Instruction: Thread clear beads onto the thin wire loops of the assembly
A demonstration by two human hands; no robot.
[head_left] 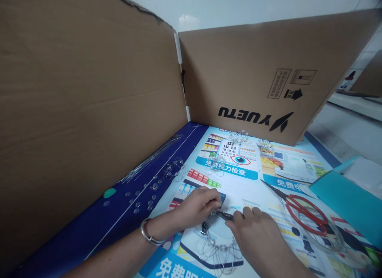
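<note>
- Left hand (205,202): fingers pinched on the end of the bead-and-wire strand (222,248).
- Right hand (256,234): fingers wrapped round the pliers (225,216), tips right at the left fingertips; whether they bite wire or bead, cannot tell.
- Strand lies between and below both hands, thin wire loops fanning toward the near edge.
- Silver bangle (143,230) on left wrist.
- Left of the left forearm: loose clear beads (152,197) on a dark blue strip, then straight wires (149,158) along the left cardboard panel (89,91); that panel bounds the left side.
- Right of the right hand: a gap, then red-handled scissors (308,214) over a clear ring, blades pointing away; teal folder (346,194) beyond, cut off at right edge.
- Ahead: printed desk (238,192) runs to the far cardboard panel (244,71); beaded wire clusters near its foot, room between them and the hands.
- Hidden: most of the pliers' handles, in the right palm. Both forearms cut off at bottom. Thin wires blur into the print.
</note>
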